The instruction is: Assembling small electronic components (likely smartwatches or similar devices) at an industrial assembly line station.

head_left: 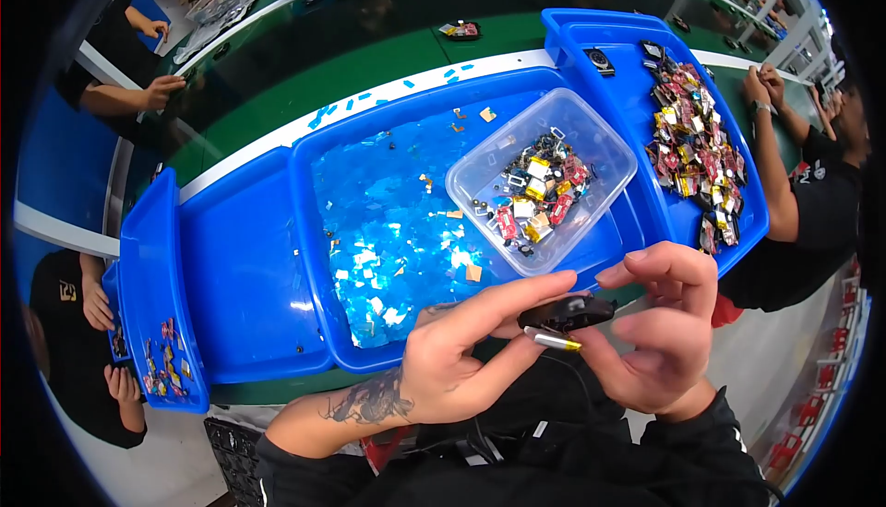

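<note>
As the work area is read from the left, the side tray (152, 230) comes first, with small parts (166, 364) gathered at its near end. Beside it stands the middle tray (240, 276), followed by the film tray (301, 202), which contains blue film pieces (369, 184). The left hand (461, 350) is positioned at the near edge of the film tray; its index finger and thumb pinch the left end of the black casing (577, 313). Over the right part of the film tray sits the clear box (604, 143), holding mixed components (535, 189). The casing is located in front of this box, between both hands, with a silver, yellow-ended piece (546, 336) along its underside. The right hand (660, 341) is at the casing's right end, fingers bent and partly spread, thumb below; whether they pinch cannot be determined. Behind it, the right tray (628, 115) carries a parts pile (692, 138).
</note>
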### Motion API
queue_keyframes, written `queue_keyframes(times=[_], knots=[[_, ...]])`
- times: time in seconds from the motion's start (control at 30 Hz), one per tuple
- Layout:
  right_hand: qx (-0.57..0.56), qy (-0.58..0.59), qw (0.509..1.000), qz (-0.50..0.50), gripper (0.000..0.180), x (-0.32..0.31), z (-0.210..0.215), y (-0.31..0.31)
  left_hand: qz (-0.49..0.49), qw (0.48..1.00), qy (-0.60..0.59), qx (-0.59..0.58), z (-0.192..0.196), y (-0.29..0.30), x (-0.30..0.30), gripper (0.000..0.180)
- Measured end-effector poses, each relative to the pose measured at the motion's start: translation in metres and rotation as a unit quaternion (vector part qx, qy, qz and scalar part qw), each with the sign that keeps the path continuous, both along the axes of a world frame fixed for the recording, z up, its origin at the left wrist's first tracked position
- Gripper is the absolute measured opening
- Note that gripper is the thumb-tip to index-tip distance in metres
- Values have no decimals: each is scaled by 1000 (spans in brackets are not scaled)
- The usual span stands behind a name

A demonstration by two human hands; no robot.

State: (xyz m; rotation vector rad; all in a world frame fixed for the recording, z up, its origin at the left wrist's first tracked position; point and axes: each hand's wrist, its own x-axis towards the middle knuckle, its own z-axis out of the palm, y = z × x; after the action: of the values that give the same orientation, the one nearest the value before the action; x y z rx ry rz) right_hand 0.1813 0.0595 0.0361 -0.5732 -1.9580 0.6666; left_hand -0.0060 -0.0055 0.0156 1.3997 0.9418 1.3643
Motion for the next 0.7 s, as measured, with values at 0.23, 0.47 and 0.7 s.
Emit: queue_keyframes(times=[0.23,0.47,0.7], knots=[[113,-143,983,27,23,1,14,12,12,999,-38,-18,-2,3,4,46],[-49,-78,995,35,37,1,15,5,1,992,-79,-95,-5,2,6,44],[-119,-82,985,96,52,3,4,8,-9,977,-133,-168,-5,4,4,39]])
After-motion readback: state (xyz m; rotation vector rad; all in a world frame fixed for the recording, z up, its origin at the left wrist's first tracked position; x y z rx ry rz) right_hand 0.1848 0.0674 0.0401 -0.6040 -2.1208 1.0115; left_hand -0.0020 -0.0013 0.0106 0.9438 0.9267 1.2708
